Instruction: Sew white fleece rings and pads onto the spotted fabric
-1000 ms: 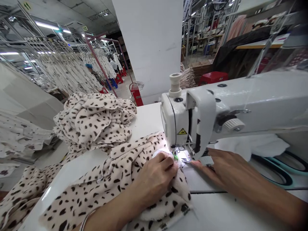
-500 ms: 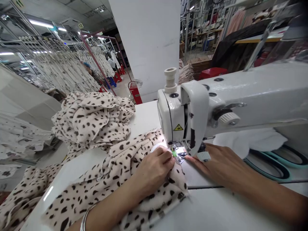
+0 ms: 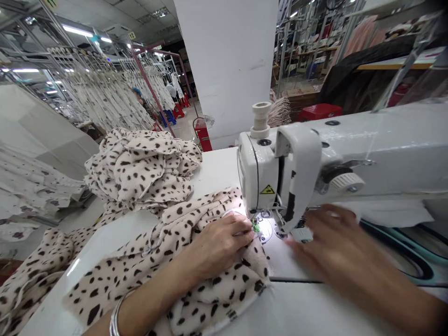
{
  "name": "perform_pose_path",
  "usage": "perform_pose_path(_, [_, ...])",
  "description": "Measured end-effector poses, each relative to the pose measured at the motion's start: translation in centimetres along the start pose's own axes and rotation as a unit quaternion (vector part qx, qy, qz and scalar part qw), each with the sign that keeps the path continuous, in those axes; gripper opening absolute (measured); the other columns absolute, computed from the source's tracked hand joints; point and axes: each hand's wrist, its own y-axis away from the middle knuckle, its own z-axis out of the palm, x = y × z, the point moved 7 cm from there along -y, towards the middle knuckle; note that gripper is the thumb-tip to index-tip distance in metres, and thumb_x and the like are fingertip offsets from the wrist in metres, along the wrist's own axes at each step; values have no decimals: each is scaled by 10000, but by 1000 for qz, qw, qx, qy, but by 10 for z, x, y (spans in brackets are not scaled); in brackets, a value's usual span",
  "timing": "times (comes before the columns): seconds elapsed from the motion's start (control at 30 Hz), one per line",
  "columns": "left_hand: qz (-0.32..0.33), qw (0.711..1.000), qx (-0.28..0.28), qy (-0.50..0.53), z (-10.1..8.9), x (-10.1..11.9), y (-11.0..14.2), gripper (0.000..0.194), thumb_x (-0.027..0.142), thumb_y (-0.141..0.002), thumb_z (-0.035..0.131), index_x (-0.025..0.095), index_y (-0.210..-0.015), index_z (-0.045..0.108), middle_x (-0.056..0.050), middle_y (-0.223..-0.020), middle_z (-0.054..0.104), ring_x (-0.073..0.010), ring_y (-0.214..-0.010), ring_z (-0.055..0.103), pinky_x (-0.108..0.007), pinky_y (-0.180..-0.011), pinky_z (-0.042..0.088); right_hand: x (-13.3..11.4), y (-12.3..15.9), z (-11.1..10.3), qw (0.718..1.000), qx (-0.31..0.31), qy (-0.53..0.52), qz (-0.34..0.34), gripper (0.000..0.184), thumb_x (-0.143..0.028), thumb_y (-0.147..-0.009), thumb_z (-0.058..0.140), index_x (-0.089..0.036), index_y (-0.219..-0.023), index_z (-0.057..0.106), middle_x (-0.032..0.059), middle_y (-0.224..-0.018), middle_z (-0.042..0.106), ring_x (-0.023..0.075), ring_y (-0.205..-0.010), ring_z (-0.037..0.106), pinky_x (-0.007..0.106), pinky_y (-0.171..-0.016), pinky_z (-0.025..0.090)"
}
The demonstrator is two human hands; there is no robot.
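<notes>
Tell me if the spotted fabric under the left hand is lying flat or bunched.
Bunched: the spotted fabric sits in loose folds around the left hand.

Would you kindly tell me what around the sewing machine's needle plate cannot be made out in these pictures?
Right hand: blurred by motion in the head view, so its finger positions are unclear.
Small green piece: too small to identify in the head view.
Spotted fabric: its edge near the needle plate is hidden in the head view by the left hand.

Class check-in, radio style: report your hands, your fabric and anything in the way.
Left hand pressing spotted fabric at presser foot. Right hand blurred, over machine bed. Fabric heap on table.
</notes>
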Motion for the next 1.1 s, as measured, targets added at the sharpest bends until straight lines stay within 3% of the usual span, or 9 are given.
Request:
perform_pose_path(0.07, [12, 1000, 10, -11, 2, 1, 0, 234, 104, -945, 431, 132, -1004, 655, -72, -954, 690, -185, -971, 615, -293, -825, 545, -33, 3, -2, 993, -2, -90, -73, 431, -29, -915, 332, -184, -1169, 643, 51, -1042, 719, 190, -1010, 631, 372, -919, 425])
perform_pose_path(0.1, [14, 1000, 12, -13, 3, 1, 0, 241, 91, -938, 426, 126, -993, 658, -72, -933, 691, -184, -962, 619, -293, -826, 545, -47, 5, -6, 986, 13, -129, -102, 446, -49, -947, 296, -199, -1201, 630, 18, -1121, 710, 162, -1056, 623, 327, -899, 441])
perform_pose_path(0.2, [8, 1000, 12, -14, 6, -3, 0, 275, 39, -910, 421, 123, -1011, 661, -69, -951, 697, -178, -969, 622, -286, -845, 539, -62, 4, -15, 979, 56, -181, -79, 471, -104, -1006, 240, -224, -1043, 693, -36, -1056, 739, 121, -989, 659, 275, -815, 482])
perform_pose_path(0.3, [8, 1000, 7, -4, 6, -6, 1, 304, 8, -896, 422, 145, -983, 679, -60, -949, 703, -172, -982, 629, -278, -834, 538, -61, 1, -19, 978, 66, -191, -45, 486, -119, -1006, 245, -202, -956, 721, -1, -956, 759, 128, -888, 690, 270, -768, 515])
perform_pose_path(0.43, [13, 1000, 0, 4, 7, -7, 1, 314, -10, -891, 412, 131, -966, 682, -61, -931, 698, -181, -991, 625, -282, -846, 534, -61, 1, -20, 978, 63, -192, -56, 449, -131, -980, 290, -182, -968, 736, 40, -978, 756, 163, -892, 700, 295, -754, 547])
perform_pose_path(0.8, [-15, 1000, 3, 26, 8, -18, -6, 296, -20, -866, 407, 142, -861, 655, -62, -939, 659, -184, -942, 608, -263, -824, 516, -61, -9, -19, 984, 69, -154, -52, 497, 12, -907, 280, -172, -887, 741, 39, -892, 760, 142, -802, 698, 278, -671, 551])
perform_pose_path(1.1, [-24, 998, -3, 49, 10, -23, -7, 326, -35, -820, 408, 154, -909, 659, -65, -962, 662, -183, -956, 621, -266, -816, 534, -57, -2, -12, 984, 81, -157, -38, 472, 43, -820, 331, -164, -954, 734, 52, -972, 753, 151, -903, 686, 279, -795, 549])
